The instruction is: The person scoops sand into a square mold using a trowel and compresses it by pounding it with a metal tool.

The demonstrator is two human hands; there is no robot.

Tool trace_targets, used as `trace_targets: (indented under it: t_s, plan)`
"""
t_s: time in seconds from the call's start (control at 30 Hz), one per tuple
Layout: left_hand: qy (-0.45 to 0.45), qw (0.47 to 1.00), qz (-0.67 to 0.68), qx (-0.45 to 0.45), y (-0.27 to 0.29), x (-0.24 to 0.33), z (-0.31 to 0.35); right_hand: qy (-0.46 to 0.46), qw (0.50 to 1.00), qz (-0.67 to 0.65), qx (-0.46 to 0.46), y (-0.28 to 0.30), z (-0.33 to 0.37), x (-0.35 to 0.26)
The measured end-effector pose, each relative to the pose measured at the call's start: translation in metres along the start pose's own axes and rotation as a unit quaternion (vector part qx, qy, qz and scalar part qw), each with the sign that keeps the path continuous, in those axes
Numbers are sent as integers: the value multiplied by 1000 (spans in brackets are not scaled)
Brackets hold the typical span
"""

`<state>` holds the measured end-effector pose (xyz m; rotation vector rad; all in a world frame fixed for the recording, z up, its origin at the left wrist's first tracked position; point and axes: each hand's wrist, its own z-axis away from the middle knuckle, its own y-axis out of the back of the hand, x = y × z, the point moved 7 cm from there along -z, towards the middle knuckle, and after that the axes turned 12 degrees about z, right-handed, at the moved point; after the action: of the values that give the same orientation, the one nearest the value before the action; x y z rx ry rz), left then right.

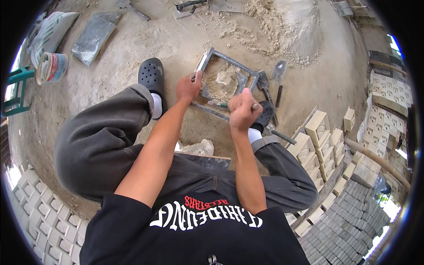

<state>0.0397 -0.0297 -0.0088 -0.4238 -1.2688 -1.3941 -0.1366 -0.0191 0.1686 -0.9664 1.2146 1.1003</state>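
A square grey metal mould frame (234, 62) lies on the dusty ground between my feet. Pale, sandy material (223, 80) and curved grey pieces sit inside it. My left hand (189, 87) is closed on the frame's left side, thumb along the bar. Over the frame's near right part, my right hand (244, 110) is wrapped round the handle of a small tool; the handle's end pokes out at the right of the fist. A greenish part (223, 105) shows just left of the fist, but the tool's kind is unclear.
Right of the frame lie a small shovel (263, 81), a dark rod (279, 96) and a hammer-like tool (281, 135). A sand pile (302, 35) rises beyond. Moulded blocks (318, 128) stand stacked at right. A bucket (52, 68), green stool (18, 90) and slab (92, 39) are left.
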Motion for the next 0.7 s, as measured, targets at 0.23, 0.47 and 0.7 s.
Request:
trace_targets:
  t_s: [0.23,0.47,0.7]
  plan:
    - [13,998,-48,-39,-7,4,-7,36,996,81,-4,-11,12,24]
    - [12,999,-32,-29,-6,4,-2,112,993,46,12,14,12,22]
    - [22,998,-52,-32,0,4,-3,106,994,6,15,13,23,-8]
